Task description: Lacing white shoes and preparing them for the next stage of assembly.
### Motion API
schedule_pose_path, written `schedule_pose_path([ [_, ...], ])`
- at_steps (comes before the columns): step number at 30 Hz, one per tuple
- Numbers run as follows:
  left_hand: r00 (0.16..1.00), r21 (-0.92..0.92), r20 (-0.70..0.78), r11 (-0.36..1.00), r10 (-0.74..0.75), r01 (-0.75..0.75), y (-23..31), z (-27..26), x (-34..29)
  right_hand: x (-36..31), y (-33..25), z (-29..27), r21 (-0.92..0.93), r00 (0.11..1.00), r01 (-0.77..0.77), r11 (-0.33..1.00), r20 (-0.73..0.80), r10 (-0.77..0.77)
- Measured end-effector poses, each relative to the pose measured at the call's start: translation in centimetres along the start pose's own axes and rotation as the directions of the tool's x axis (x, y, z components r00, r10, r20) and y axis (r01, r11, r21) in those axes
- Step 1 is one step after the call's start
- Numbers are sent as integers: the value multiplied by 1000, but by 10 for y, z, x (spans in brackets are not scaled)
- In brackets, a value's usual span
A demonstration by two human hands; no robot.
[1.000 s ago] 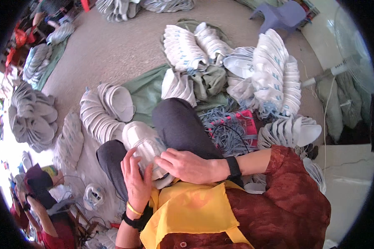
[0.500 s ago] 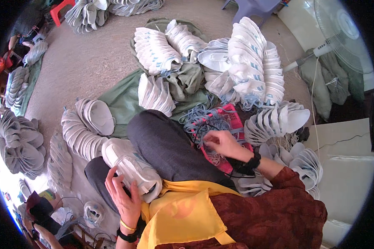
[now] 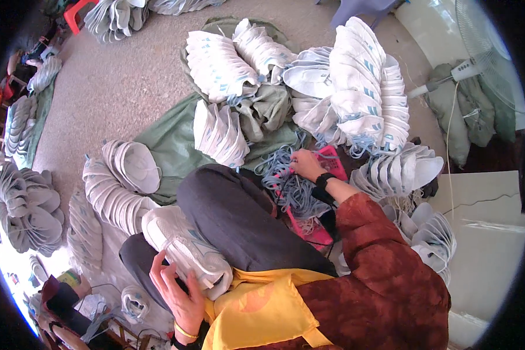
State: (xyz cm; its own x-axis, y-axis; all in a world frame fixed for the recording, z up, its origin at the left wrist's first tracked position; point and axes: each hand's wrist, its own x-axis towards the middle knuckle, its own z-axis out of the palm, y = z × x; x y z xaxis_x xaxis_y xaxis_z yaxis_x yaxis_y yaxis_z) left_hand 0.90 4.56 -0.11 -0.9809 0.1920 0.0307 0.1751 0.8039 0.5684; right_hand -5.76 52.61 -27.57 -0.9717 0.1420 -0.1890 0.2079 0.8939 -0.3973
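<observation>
A white shoe (image 3: pixel 184 242) lies across my lap, its toe pointing away and its light-blue details facing up. My left hand (image 3: pixel 179 291) is curled against the shoe's near side, fingers apart and thumb by the opening. A pink plastic basket (image 3: pixel 339 165) stands beyond my right knee, heaped with tangled grey-blue shoelaces (image 3: pixel 297 195). My right hand (image 3: pixel 307 165) reaches into the heap at the basket's far part. Its fingers are closed on the laces, and the fingertips are partly hidden.
Rows of nested white shoe uppers (image 3: pixel 364 81) stand ahead and right; another row (image 3: pixel 114 195) curves at my left. A green cloth (image 3: pixel 166 140) lies beneath some. A standing fan (image 3: pixel 469 69) is far right. Another person's hand (image 3: pixel 83 286) shows at lower left.
My right hand has moved farther from me, from the basket's near part into the laces at its far part. My left hand still rests on the shoe.
</observation>
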Motion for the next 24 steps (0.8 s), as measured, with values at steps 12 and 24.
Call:
schedule_pose_path([
  [12, 999, -3, -26, 999, 46, -46, 0, -1, 1, -7, 5, 2, 412, 996, -46, 910, -44, 71],
  [24, 994, 18, -64, 996, 83, -82, 5, -2, 1, -16, -10, -40, 530, 977, -142, 836, -62, 205],
])
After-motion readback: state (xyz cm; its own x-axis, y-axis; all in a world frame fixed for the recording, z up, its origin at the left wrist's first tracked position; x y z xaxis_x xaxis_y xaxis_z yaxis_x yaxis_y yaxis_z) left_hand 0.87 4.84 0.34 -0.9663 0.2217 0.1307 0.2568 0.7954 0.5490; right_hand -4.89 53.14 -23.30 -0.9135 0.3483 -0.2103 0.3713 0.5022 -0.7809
